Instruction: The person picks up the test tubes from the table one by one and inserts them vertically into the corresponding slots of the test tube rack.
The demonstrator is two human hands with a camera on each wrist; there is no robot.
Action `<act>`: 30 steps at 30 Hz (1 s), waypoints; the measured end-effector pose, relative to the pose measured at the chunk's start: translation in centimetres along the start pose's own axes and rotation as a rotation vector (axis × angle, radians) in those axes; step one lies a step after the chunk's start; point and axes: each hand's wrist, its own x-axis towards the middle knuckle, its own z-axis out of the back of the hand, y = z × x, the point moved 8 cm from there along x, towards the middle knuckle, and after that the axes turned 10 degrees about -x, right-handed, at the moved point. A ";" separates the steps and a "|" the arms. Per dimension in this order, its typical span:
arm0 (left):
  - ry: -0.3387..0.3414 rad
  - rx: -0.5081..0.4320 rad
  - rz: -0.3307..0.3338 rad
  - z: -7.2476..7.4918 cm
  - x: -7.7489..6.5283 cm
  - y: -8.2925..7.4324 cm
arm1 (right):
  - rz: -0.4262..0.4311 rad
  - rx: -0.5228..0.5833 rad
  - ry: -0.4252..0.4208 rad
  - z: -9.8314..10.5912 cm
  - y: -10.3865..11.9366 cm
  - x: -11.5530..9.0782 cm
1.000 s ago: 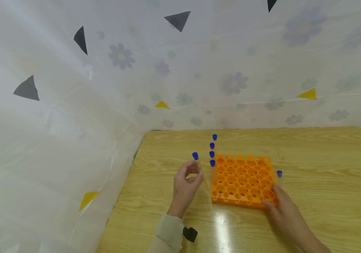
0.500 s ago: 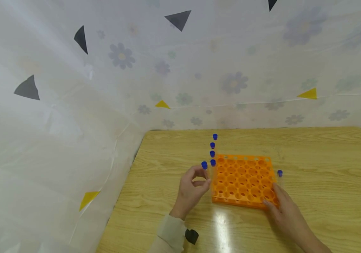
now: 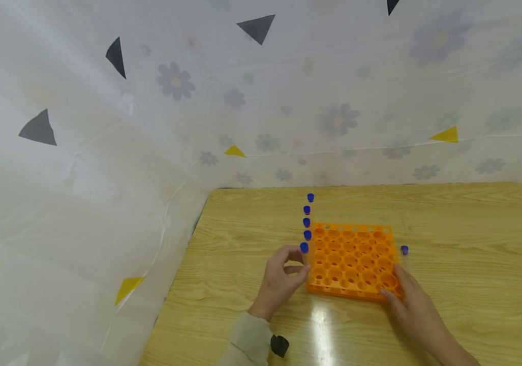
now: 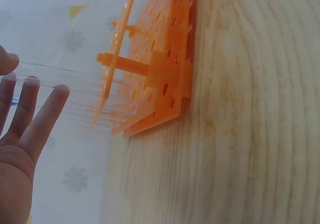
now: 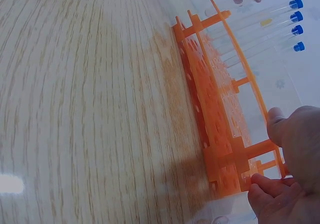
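Note:
With thumb and fingers my left hand (image 3: 281, 279) pinches a clear test tube with a blue cap (image 3: 304, 247), at the left side of the orange test tube rack (image 3: 349, 294). In the left wrist view the held tube (image 4: 60, 74) reaches in through the rack's top plate. Behind it, several capped tubes (image 3: 307, 210) stand in a row along the rack's left side. My right hand (image 3: 413, 310) grips the rack's near right corner, thumb on top; the right wrist view shows the fingers (image 5: 272, 194) at the rack's end.
One more blue-capped tube (image 3: 404, 250) stands at the rack's right side, just beyond my right hand. The wooden table (image 3: 224, 244) ends at a pale flowered sheet (image 3: 334, 91) behind and at the left.
My left hand has moved right and nearer with the test tube, from beside the rack to its left column. The tube has gone from tilted to nearly upright. The right hand stays put.

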 end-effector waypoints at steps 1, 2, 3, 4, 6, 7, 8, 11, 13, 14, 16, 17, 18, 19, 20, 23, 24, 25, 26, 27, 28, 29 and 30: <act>0.002 0.004 0.000 0.0 -0.1 0.1 | 0.003 0.001 -0.005 0.0 0.0 0.0; 0.005 0.009 -0.002 -0.1 -0.1 0.1 | 0.006 0.001 -0.012 0.1 0.1 0.0; 0.008 0.013 -0.004 -0.1 -0.2 0.1 | 0.010 0.000 -0.020 0.1 0.1 -0.1; 0.011 0.018 -0.005 -0.2 -0.2 0.2 | 0.013 0.001 -0.024 0.1 0.1 -0.1; 0.015 0.027 -0.004 -0.2 -0.3 0.3 | 0.017 -0.001 -0.032 0.1 0.2 -0.1; 0.018 0.029 -0.005 -0.3 -0.3 0.3 | 0.019 -0.002 -0.036 0.1 0.2 -0.1; 0.022 0.037 -0.011 -0.3 -0.4 0.4 | 0.019 -0.003 -0.036 0.1 0.2 -0.1; 0.026 0.041 -0.009 -0.4 -0.5 0.6 | 0.017 -0.005 -0.038 0.2 0.2 -0.2; 0.028 0.045 -0.010 -0.4 -0.6 0.6 | 0.016 -0.005 -0.034 0.2 0.2 -0.1; 0.027 0.046 -0.011 -0.4 -0.6 0.7 | 0.014 -0.004 -0.030 0.1 0.2 -0.1; 0.025 0.045 -0.010 -0.5 -0.7 0.7 | 0.011 -0.003 -0.024 0.1 0.2 -0.1; 0.025 0.045 -0.011 -0.5 -0.7 0.7 | 0.009 -0.003 -0.019 0.1 0.1 -0.1; 0.024 0.044 -0.011 -0.5 -0.7 0.8 | 0.008 -0.001 -0.013 0.1 0.1 0.0; 0.022 0.038 -0.007 -0.5 -0.7 0.8 | 0.005 -0.001 -0.006 0.1 0.1 0.0; 0.022 0.039 -0.008 -0.5 -0.7 0.9 | 0.003 0.000 -0.002 0.1 0.1 0.0; 0.022 0.046 0.001 -0.5 -0.7 1.1 | -0.004 -0.001 0.010 0.0 0.0 0.1; 0.024 0.052 0.008 -0.5 -0.8 1.1 | -0.006 -0.001 0.014 0.0 0.0 0.1; 0.024 0.060 0.014 -0.5 -0.8 1.2 | -0.009 -0.002 0.018 0.0 -0.1 0.1; 0.025 0.079 0.012 -0.5 -0.9 1.2 | -0.011 -0.002 0.021 -0.1 -0.1 0.1; 0.024 0.099 0.013 -0.6 -0.9 1.3 | -0.012 -0.003 0.022 -0.1 -0.1 0.1; 0.022 0.115 0.016 -0.6 -1.0 1.4 | -0.013 -0.004 0.023 -0.1 -0.1 0.1; 0.018 0.129 0.019 -0.5 -1.1 1.4 | -0.013 -0.004 0.023 -0.1 -0.1 0.1; 0.015 0.137 0.020 -0.5 -1.1 1.4 | -0.011 -0.004 0.018 -0.1 -0.1 0.1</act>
